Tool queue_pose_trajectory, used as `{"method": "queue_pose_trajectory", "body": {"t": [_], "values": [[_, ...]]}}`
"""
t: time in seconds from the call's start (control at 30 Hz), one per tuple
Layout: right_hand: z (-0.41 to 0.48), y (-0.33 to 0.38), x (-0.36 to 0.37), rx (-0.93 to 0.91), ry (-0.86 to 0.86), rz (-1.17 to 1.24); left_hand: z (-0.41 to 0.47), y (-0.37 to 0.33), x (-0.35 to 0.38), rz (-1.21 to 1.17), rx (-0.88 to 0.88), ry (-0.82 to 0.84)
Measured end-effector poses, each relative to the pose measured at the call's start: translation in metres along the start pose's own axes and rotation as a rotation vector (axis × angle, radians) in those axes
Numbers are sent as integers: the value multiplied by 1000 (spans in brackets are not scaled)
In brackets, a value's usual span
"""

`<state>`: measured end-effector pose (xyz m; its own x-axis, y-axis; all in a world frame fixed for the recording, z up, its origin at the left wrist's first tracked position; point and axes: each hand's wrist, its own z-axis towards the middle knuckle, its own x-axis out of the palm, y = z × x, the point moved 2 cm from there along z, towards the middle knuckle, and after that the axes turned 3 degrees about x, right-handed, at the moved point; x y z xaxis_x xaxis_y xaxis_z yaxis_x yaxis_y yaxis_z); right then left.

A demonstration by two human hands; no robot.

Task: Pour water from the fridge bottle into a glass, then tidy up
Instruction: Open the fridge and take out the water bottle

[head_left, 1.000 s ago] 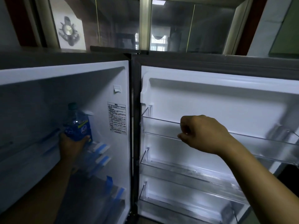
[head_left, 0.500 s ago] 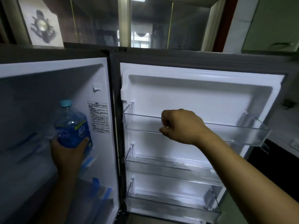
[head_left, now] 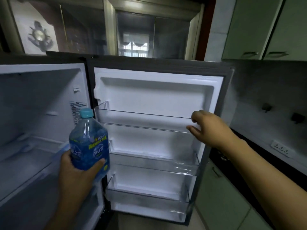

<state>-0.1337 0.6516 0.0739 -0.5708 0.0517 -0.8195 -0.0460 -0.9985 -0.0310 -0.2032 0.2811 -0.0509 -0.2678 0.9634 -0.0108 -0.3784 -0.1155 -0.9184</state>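
since a moment ago the bottle (head_left: 89, 143) has come out of the fridge (head_left: 38, 113) and is now in front of its right edge, and the right hand (head_left: 211, 128) has slid along the top door shelf (head_left: 146, 120) to its right end. the left hand (head_left: 78, 170) grips the bottle low on its blue label, thumb across the front. the bottle is upright, with its light blue cap (head_left: 86, 113) on. the right hand is loosely open, fingers spread at the shelf rim by the outer edge of the open door (head_left: 157, 90).
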Motion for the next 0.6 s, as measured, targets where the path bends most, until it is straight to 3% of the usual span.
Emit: {"method": "queue_pose_trajectory", "body": {"t": [0.27, 0.6], "values": [[-33, 32, 1, -121, -170, -67, -99, -47, 3, 85, -37, -13], [-89, 144, -34, -392, -249, -35, -149, -94, -77, 174, 29, -99]]}}
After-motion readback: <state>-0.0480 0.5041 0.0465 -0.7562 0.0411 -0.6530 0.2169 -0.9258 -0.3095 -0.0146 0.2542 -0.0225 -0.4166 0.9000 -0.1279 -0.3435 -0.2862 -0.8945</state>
